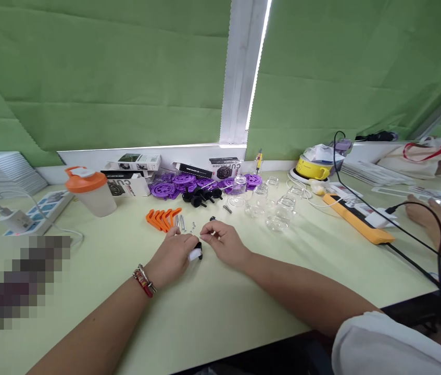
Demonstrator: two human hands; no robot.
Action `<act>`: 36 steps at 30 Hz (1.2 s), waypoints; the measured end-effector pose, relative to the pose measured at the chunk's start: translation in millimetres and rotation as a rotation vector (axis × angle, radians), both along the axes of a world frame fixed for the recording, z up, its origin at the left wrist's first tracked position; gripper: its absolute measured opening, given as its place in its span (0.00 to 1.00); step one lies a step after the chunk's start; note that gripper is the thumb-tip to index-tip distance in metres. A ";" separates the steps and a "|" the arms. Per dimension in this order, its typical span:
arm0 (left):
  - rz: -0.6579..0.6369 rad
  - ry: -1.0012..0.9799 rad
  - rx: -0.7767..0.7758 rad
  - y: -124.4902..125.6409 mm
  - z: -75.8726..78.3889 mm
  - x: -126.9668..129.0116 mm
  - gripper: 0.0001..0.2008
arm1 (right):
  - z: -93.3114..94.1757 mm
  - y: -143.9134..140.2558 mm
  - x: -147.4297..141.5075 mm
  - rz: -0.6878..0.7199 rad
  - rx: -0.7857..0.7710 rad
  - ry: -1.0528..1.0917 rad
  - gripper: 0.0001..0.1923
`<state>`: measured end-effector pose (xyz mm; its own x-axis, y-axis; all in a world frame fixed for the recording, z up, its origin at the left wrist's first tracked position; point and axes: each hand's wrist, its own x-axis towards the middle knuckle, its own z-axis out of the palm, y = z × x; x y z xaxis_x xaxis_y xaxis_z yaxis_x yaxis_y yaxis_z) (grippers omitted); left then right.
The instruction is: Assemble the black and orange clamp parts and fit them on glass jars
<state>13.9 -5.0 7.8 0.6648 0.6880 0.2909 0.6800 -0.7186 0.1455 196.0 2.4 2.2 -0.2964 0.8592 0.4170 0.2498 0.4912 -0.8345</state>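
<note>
My left hand (173, 256) is closed around a small black and white part (196, 254) above the table. Close beside it, my right hand (222, 240) has its thumb and forefinger pinched together; whatever they hold is too small to make out. Just beyond my fingers lie several orange angled pieces (161, 219), a few metal pins (181, 223) and tiny screws (193, 225). A small black piece (212, 219) rests by my right knuckles. Farther back are a metal spring (227, 209) and several black funnel-shaped parts (200, 196).
Purple ring parts (165, 188) and cup holder boxes (126, 185) line the back. Clear glass jars (280, 213) stand right of centre. An orange-lidded shaker bottle (93, 192) stands left, an orange power strip (356, 219) right. Another person's hand (423, 212) is at far right.
</note>
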 end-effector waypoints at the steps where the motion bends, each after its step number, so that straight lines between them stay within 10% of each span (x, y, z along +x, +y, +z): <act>1: 0.005 -0.022 -0.009 0.9 -1.3 -0.4 0.13 | -1.8 -0.6 -6.2 0.010 -0.007 0.023 0.04; 36: 0.162 -0.279 -0.149 5.8 -12.0 7.0 0.10 | -22.8 8.9 -9.2 0.110 -0.295 0.255 0.07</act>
<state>20.9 0.7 -4.2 0.4527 0.8265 0.3345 0.7028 -0.5616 0.4366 186.8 11.3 -20.6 -0.3123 0.9219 0.2294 -0.0240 0.2338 -0.9720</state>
